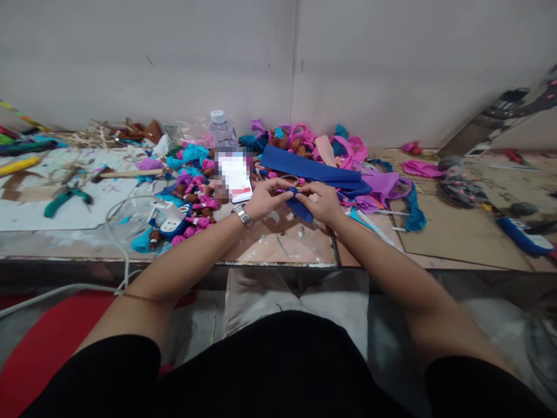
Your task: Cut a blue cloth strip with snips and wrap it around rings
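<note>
Both hands meet over the worktop and pinch a small piece of dark blue crepe paper (300, 206). My left hand (265, 197), with a metal watch on its wrist, grips the piece from the left with fingers curled. From the right, my right hand (319, 200) pinches the same piece. Just behind the hands lies a larger folded sheet of blue paper (304, 165). To the left sits a heap of small pink, brown and teal paper flowers (195, 200).
A phone (235, 177) lies by the left hand, a plastic water bottle (221, 130) behind it. A glue gun (169, 217) with a white cable sits at the left, green pliers (65, 200) further left. Pink and purple paper scraps (383, 186) pile at the right. The wall stands behind.
</note>
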The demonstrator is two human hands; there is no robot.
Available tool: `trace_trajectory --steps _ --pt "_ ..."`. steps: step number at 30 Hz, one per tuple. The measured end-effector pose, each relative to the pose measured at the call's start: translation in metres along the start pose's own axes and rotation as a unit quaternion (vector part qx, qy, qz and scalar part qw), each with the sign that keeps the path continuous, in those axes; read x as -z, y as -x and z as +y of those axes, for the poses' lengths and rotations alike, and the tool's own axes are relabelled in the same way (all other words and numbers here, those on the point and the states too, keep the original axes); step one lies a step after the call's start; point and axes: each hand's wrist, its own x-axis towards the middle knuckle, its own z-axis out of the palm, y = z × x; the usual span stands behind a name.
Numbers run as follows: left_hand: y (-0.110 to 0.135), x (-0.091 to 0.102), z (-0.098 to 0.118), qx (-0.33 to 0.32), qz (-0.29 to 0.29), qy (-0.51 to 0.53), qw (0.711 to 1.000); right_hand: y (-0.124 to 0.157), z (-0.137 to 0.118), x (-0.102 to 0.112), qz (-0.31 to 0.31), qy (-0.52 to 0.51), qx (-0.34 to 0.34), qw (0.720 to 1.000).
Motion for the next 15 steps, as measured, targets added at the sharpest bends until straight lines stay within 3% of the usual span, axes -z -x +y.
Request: trace_trajectory --steps 6,15 --pt "-0.0002 0.0002 0.0017 -0.024 -0.001 -0.035 0.999 -0.0005 -0.0006 -0.0009 0.000 -0.014 -0.009 1.000" --pt "-0.0028 0.0020 -0.0081 -0.007 0.013 0.035 0.999 -0.0006 -0.0016 0.0000 -0.009 -0.033 -0.004 0.999"
